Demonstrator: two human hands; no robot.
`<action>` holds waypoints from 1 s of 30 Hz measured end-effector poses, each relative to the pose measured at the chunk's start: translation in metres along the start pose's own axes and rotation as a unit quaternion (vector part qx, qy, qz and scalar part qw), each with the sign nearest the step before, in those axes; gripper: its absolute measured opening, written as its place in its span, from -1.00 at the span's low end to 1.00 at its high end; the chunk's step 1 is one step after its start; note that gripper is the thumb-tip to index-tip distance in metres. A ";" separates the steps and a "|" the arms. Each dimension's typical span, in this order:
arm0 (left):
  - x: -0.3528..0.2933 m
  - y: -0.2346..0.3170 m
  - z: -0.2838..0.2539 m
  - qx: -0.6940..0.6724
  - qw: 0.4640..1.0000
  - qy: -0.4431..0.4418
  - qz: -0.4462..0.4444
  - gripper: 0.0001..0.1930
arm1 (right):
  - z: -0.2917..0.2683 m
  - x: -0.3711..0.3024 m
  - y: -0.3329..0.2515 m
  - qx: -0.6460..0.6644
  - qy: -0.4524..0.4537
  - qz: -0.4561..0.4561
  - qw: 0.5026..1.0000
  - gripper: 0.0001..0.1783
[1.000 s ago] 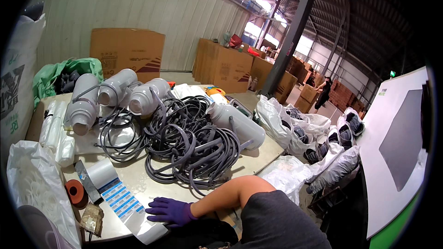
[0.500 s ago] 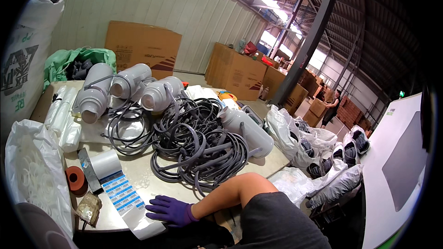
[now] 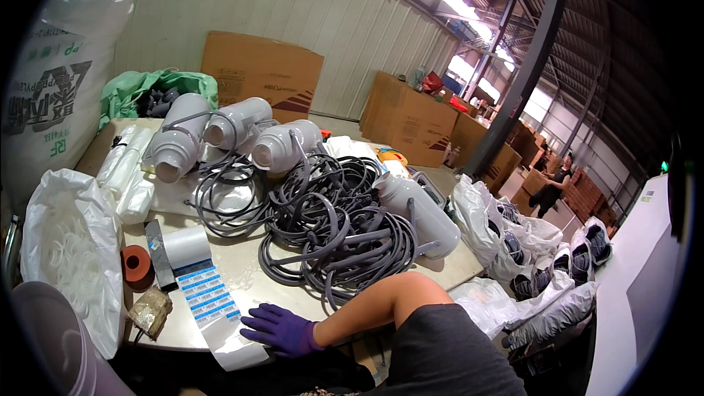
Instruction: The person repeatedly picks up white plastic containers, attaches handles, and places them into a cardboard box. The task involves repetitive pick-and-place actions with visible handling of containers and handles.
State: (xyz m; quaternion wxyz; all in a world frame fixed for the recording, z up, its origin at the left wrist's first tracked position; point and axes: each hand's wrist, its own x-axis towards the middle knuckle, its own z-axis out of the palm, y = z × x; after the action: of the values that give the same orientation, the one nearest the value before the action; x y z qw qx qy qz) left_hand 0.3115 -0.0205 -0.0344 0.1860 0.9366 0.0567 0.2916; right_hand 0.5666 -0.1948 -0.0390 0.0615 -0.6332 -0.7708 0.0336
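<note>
R hand [image 3: 282,331], fingers [image 3: 258,324] slightly spread, touching lbl strip's [image 3: 209,295] edge

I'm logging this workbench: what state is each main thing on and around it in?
Purple-gloved right hand: open, fingers extended
Label roll: partly unrolled
Dark grey straps: looped, heaped
Rightmost grey bottle-shaped container: on its side
Green bag: open, dark parts inside
White bag of translucent rings: open
</note>
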 end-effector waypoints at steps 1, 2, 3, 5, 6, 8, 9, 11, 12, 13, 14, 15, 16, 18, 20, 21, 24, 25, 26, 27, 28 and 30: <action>-0.001 0.002 -0.001 -0.001 1.000 0.000 0.000 -0.13 | 0.002 -0.001 0.001 -0.002 0.004 0.000 1.000 0.05; -0.003 0.004 -0.001 -0.001 1.000 0.001 0.000 -0.13 | 0.004 -0.003 0.001 -0.003 0.007 0.000 1.000 0.05; -0.004 0.006 -0.003 0.004 1.000 0.003 -0.003 -0.13 | 0.004 -0.001 0.002 -0.008 0.012 -0.005 1.000 0.04; -0.007 0.010 -0.007 0.011 1.000 0.008 -0.008 -0.12 | 0.005 0.002 0.001 -0.017 0.022 -0.014 1.000 0.02; -0.008 0.012 -0.005 0.003 1.000 0.006 -0.005 -0.12 | 0.006 -0.001 0.001 -0.020 0.022 -0.009 1.000 0.02; -0.008 0.013 0.000 -0.010 1.000 0.000 -0.005 -0.12 | 0.009 -0.007 -0.002 -0.026 0.030 0.004 0.999 -0.02; -0.008 0.016 0.000 -0.010 1.000 0.004 -0.007 -0.11 | 0.006 -0.006 -0.002 -0.026 0.031 0.002 0.999 -0.03; -0.009 0.022 -0.001 -0.021 1.000 0.005 -0.011 -0.11 | 0.007 -0.007 -0.003 -0.030 0.031 0.006 0.999 -0.04; -0.010 0.024 -0.002 -0.025 1.000 0.007 -0.014 -0.11 | 0.007 -0.007 -0.003 -0.035 0.034 0.004 0.999 -0.04; -0.009 0.026 -0.002 -0.036 0.999 0.009 -0.016 -0.10 | 0.006 -0.008 -0.003 -0.041 0.037 0.003 0.998 -0.04; -0.008 0.029 -0.003 -0.050 0.998 0.011 -0.020 -0.10 | 0.006 -0.009 -0.003 -0.046 0.040 0.002 0.998 -0.04; -0.008 0.032 -0.006 -0.067 0.997 0.016 -0.027 -0.10 | 0.007 -0.005 -0.001 -0.044 0.048 -0.008 0.998 -0.04; -0.009 0.034 -0.009 -0.090 0.995 0.021 -0.036 -0.10 | 0.007 -0.003 0.001 -0.036 0.063 -0.015 0.997 -0.07; -0.007 0.040 -0.019 -0.157 0.985 0.034 -0.058 -0.09 | 0.006 0.002 0.005 -0.013 0.087 -0.039 0.995 -0.13; -0.014 0.044 -0.033 -0.256 0.961 0.046 -0.092 -0.09 | 0.007 -0.002 0.020 0.112 0.121 -0.094 0.982 -0.25; -0.023 0.043 -0.047 -0.298 0.946 0.054 -0.117 -0.09 | 0.006 -0.002 0.017 0.118 0.167 -0.111 0.973 -0.30; -0.078 0.043 -0.109 -0.447 0.867 0.108 -0.194 -0.08 | -0.033 0.011 -0.010 0.090 0.250 -0.171 0.949 -0.49; -0.096 0.043 -0.131 -0.482 0.841 0.124 -0.212 -0.08 | -0.046 0.017 -0.022 0.065 0.278 -0.188 0.940 -0.52; -0.123 0.050 -0.158 -0.495 0.820 0.160 -0.237 -0.08 | -0.050 0.037 -0.036 0.055 0.311 -0.215 0.924 -0.54; -0.148 0.057 -0.176 -0.502 0.801 0.202 -0.256 -0.07 | -0.059 0.059 -0.050 0.053 0.334 -0.257 0.905 -0.55; -0.171 0.069 -0.189 -0.493 0.784 0.257 -0.277 -0.07 | -0.064 0.088 -0.068 0.058 0.366 -0.289 0.883 -0.56; -0.213 0.104 -0.203 -0.446 0.749 0.385 -0.304 -0.07 | -0.084 0.155 -0.115 0.091 0.365 -0.390 0.841 -0.56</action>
State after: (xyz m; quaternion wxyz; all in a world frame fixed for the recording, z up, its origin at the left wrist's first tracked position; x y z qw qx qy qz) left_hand 0.0210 -0.0979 0.0478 0.6236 0.4893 0.2685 0.5473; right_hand 0.4365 -0.0680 0.0669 0.4032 -0.2388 -0.8694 -0.1567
